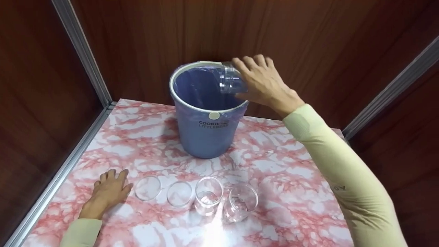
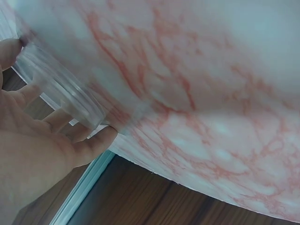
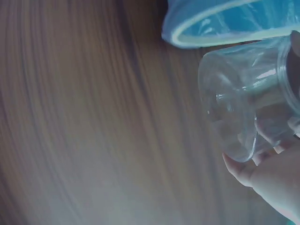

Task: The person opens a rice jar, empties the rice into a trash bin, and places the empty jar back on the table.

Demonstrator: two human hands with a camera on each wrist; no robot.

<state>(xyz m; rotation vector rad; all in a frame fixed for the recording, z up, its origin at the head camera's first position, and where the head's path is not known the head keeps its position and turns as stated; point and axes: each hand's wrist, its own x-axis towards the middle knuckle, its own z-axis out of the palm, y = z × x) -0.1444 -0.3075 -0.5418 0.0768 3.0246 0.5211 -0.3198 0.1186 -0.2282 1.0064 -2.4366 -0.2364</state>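
My right hand [image 1: 262, 80] grips a clear plastic jar [image 3: 243, 103] that lies tilted on its side, its ridged neck over the opening of a blue bin [image 1: 207, 137]. The bin has a cream rim and a transparent liner. At the left of the table, my left hand [image 1: 109, 190] holds a clear round lid [image 2: 61, 84], fingers spread round its edge; in the head view the hand mostly covers it. Right of this hand lie two clear lids [image 1: 147, 188], flat and side by side. Beyond them two clear jars [image 1: 208, 200] stand upright without lids.
The table [image 1: 144, 151] has a red and white marbled top. Brown wood-look panels [image 1: 144, 44] close it in at the back and sides, with metal rails [image 1: 85, 55] at the corners. A bright light reflection falls in front of the jars.
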